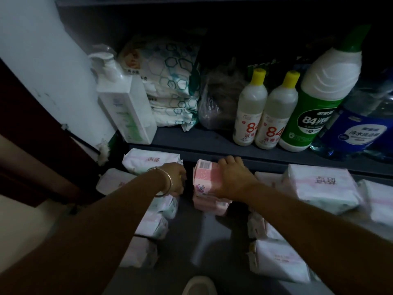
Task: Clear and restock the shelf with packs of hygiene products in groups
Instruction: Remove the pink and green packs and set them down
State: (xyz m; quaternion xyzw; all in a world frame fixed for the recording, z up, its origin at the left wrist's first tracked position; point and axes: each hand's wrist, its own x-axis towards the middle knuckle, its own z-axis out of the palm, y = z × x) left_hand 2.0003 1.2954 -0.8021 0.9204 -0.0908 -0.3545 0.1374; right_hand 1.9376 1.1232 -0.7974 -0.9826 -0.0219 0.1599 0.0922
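Head view, dim light: a dark shelf (pixel 191 143) carries a big green bottle (pixel 319 99), a pump bottle (pixel 125 107), a stack of hexagon-print packs (pixel 170 90) and two yellow-capped bottles (pixel 251 109). Below it, white packs (pixel 319 186) lie left and right on the floor. Right hand (pixel 234 177) curls over the pink pack (pixel 207 179) atop a pink pile. Left hand (pixel 173 179), bangled, sits among the left white packs; its grip I cannot tell.
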